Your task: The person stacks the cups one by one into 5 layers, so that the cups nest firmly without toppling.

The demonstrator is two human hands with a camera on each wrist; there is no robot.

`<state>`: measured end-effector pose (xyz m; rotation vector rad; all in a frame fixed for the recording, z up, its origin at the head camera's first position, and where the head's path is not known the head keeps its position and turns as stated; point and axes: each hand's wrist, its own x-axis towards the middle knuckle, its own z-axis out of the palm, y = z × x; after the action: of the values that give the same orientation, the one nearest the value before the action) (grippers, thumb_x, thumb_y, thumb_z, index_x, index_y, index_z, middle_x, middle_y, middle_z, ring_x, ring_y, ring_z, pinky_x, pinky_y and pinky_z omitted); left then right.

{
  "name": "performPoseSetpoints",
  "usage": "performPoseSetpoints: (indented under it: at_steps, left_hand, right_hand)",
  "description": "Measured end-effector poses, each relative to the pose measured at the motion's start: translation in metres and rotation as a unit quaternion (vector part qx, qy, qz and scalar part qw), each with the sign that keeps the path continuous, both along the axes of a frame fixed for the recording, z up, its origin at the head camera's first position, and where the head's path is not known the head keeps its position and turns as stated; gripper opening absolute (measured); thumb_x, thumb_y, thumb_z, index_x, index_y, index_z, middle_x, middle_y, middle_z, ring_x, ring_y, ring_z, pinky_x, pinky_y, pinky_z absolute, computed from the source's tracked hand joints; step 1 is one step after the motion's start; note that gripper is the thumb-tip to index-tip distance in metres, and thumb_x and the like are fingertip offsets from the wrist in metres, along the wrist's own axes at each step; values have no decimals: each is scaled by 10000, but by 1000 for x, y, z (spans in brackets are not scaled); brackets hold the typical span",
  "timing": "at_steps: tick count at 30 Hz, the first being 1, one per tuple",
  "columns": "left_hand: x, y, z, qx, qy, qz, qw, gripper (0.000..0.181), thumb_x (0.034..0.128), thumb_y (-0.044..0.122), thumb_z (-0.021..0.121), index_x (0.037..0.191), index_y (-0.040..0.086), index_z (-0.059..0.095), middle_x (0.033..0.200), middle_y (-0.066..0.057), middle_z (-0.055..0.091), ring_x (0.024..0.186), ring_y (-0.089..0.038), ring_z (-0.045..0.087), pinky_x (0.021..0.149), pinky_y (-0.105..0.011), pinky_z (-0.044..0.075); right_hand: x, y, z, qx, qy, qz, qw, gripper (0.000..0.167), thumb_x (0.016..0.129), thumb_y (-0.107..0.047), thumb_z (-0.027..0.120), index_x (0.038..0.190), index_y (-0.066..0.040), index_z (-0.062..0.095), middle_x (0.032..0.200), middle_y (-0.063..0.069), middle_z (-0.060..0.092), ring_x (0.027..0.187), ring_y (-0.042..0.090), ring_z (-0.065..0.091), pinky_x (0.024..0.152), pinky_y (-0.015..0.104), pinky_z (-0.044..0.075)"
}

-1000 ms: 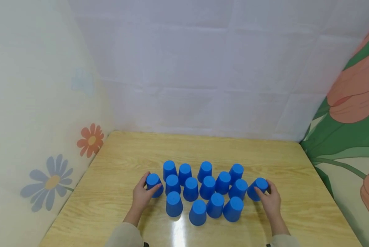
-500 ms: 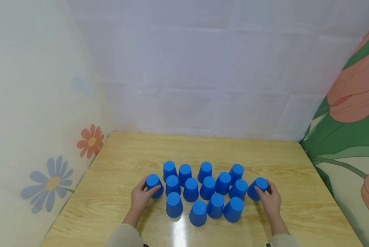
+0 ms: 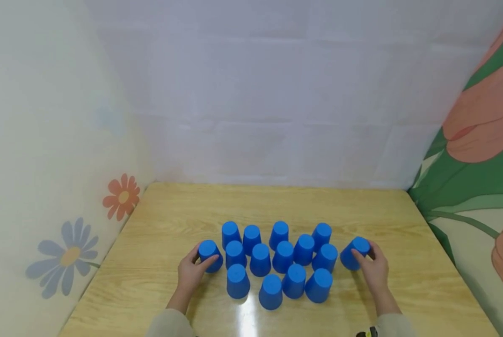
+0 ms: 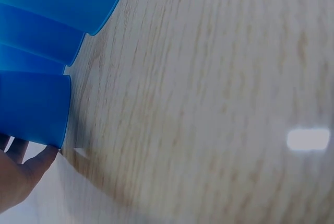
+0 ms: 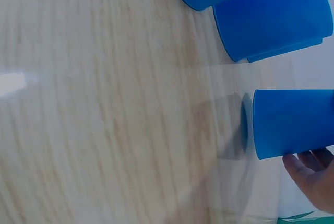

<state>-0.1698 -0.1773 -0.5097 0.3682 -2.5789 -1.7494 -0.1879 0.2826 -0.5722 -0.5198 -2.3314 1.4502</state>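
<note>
At the left end of a group of upside-down blue cups (image 3: 260,260), my left hand (image 3: 190,273) grips one blue cup (image 3: 208,251), thumb at its near side. In the left wrist view that cup (image 4: 34,106) stands rim-down, touching or nearly touching the table. My right hand (image 3: 376,275) holds another upside-down blue cup (image 3: 354,252) at the group's right end. Its rim is a little above the tabletop in the right wrist view, where a gap shows between the cup (image 5: 292,122) and its reflection. The far fingers of both hands are partly hidden behind the cups.
Several more blue cups stand rim-down in loose, uneven rows between the hands, the nearest one (image 3: 270,292) toward the front. They stand on a wood-grain table (image 3: 276,201). A white cloth backdrop (image 3: 243,93) hangs behind it, with flower-patterned walls at both sides.
My right hand has raised its cup slightly and shifted it to the right, apart from the neighbouring cup. The left hand and its cup have barely moved; the other cups stand as before.
</note>
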Motion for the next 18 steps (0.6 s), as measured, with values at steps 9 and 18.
performPoseSetpoints:
  at_steps: [9,18]
  left_hand:
    - [1,0,-2,-28,70,-25,10000,715,725,436,647,1290,83,388,1310,-144,366,1216,-322,267,941,-438,289]
    - [1,0,-3,-69,91,-34,9999,726,725,447,640,1297,83,381,1311,-145,364,1214,-321,271,940,-439,289]
  right_hand:
    - [-24,18,-3,300,55,106,9995,672,731,-494,596,1254,-109,420,1235,113,437,1133,294,378,897,482,319]
    - [-52,31,-2,772,249,306,9962,666,735,-517,573,1269,-156,405,1231,72,447,1127,275,391,885,486,329]
